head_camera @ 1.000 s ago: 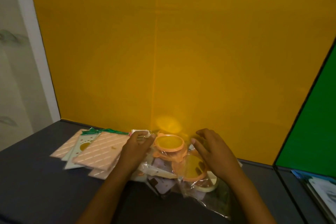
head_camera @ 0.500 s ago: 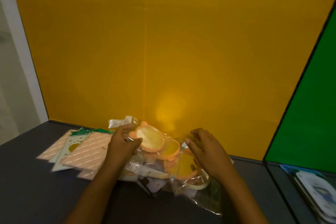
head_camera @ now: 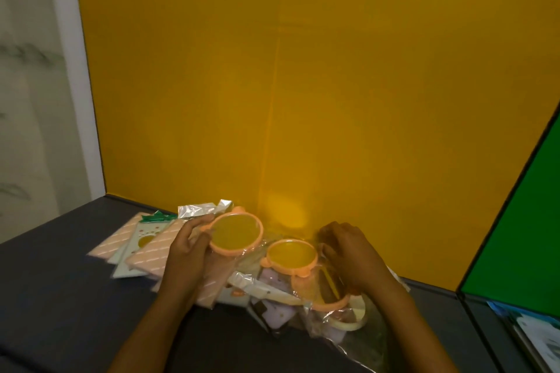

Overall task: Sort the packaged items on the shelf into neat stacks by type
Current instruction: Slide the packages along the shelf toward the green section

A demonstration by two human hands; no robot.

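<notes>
left hand (head_camera: 189,247) pinches peach-rimmed mirror (head_camera: 235,233), lifted over pile; right hand (head_camera: 348,251) fingers curled into crinkly bags (head_camera: 330,297), grip unclear tbh; dark shelf (head_camera: 60,297) bare near-left; yellow wall (head_camera: 303,85) right behind

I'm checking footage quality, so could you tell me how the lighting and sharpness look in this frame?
Head view: dim overall, with a bright glow on the yellow back panel; glare on the clear wrapper above the left hand; soft focus, and wide-angle bending at the edges.

Left hand (head_camera: 189,247) raised off the surface, thumb and fingers curled, pinching something at the fingertips. Right hand (head_camera: 348,251) lower, palm down, fingers bent and pressed downward. Both forearms bare, reaching forward.
</notes>
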